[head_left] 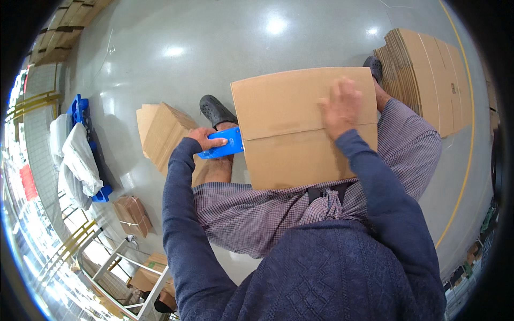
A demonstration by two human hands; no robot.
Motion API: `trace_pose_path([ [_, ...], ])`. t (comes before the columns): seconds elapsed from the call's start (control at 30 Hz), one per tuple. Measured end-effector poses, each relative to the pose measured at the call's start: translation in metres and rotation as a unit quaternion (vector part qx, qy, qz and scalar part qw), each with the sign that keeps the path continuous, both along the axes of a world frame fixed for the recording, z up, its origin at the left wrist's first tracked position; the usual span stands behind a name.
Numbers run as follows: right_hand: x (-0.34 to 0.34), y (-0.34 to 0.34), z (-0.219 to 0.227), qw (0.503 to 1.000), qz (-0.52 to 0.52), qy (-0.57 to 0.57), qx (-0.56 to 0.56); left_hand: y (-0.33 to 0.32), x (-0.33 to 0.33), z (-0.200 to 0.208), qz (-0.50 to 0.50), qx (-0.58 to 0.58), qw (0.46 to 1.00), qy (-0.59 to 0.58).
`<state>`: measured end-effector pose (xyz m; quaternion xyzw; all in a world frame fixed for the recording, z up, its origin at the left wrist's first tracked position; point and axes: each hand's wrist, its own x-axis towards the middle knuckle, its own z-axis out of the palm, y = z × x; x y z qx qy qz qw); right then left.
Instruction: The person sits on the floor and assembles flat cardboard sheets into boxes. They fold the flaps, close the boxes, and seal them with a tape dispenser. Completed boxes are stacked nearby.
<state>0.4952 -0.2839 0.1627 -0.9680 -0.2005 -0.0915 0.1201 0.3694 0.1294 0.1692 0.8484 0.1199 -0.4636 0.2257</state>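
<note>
A brown cardboard box (300, 155) rests between my knees, its two top flaps meeting along a seam across the middle. My left hand (206, 139) is closed round a blue tape dispenser (227, 143), whose right end touches the box's left side at the seam. On the far right part of the top lies my right hand (342, 104), palm down and slightly blurred, its fingers stretched out and holding nothing. Whether tape sticks to the box under the dispenser is too hard to make out.
Flattened cartons are stacked at the far right (436, 80); more folded cardboard (168, 134) stands by my left foot. A tied cardboard bundle (132, 215) sits on the floor at left, near white sacks (81, 158) on a blue pallet (80, 109). A metal frame (155, 291) stands lower left.
</note>
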Motion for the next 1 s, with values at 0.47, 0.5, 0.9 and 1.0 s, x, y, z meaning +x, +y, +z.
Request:
trace_pose_path([
  [0.47,-0.063,0.172,0.012,0.964,0.249,0.095,0.007,0.002,0.000,-0.004,0.008,-0.059,0.997,-0.042],
  [0.5,-0.063,0.173,0.014,0.962,0.256,0.094,0.013,0.004,-0.001,-0.008,0.011,-0.087,0.995,-0.048],
  [0.9,-0.072,0.175,0.025,0.813,0.572,0.101,-0.048,0.007,-0.008,-0.025,0.095,-0.107,0.990,-0.005],
  [1.0,-0.074,0.184,0.030,0.807,0.578,0.115,-0.046,0.003,-0.009,-0.021,0.072,-0.085,0.994,-0.023],
])
